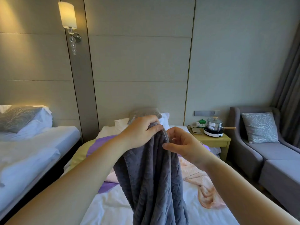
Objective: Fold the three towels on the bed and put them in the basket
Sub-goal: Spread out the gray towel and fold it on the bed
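A dark grey towel (151, 172) hangs in the air over the bed (113, 208). My left hand (139, 132) grips its top edge, fingers curled over the cloth. My right hand (181, 143) is just to the right of that edge, fingers bent and touching the hem; whether it pinches the hem I cannot tell. A pink towel (203, 184) lies crumpled on the white sheet to the right, partly hidden behind the grey one. A purple cloth (103, 143) lies spread on the bed behind my left arm. No basket is in view.
A second bed (32, 151) stands to the left across a narrow gap. To the right, a wooden nightstand (214, 140) carries a pot on a small cooker (213, 127). A grey armchair (267, 151) is further right. Pillows (164, 119) lie at the headboard.
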